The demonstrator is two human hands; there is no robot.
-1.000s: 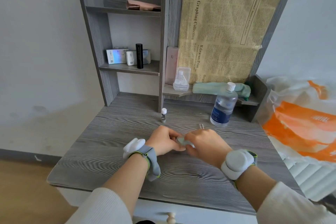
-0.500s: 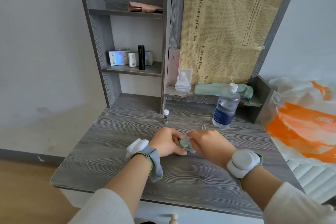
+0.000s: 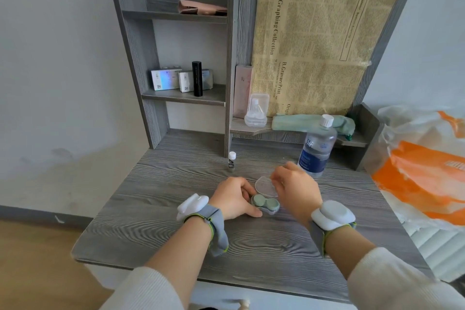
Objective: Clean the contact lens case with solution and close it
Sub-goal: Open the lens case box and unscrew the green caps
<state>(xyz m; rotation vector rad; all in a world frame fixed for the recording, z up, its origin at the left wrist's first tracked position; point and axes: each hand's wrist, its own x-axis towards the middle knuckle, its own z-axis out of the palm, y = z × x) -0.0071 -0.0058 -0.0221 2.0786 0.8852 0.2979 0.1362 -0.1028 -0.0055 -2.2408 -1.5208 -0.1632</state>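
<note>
A grey tabletop (image 3: 156,209) with bold wood grain fills the lower middle of the frame. A matching shelf unit (image 3: 141,45) rises at its far edge. A yellowed newspaper (image 3: 314,40) covers the panel at upper right. A crinkled orange and white plastic bag (image 3: 422,173) lies at the right edge.

Right of centre stands a clear round bottle (image 3: 317,148), liquid inside, with a dark blue label and a white ribbed cap. Behind it a soft green cloth (image 3: 299,122) lies folded on the low ledge. Left of the cloth, a clear rounded box (image 3: 256,111) holds a small white-capped bottle. A tall pink carton (image 3: 242,88) leans behind that box. On the middle shelf, small shiny boxes (image 3: 164,79) flank a black tube (image 3: 197,78).

The left hand (image 3: 234,197) rests on the tabletop at centre, fingers curled round the left end of the case (image 3: 265,205). The case is a clear shallow tray holding two round green caps side by side. The right hand (image 3: 295,190) pinches the clear, rounded lid (image 3: 264,185), tilted up just behind the case. A small white-capped vial (image 3: 232,161) stands upright above the left hand.
</note>
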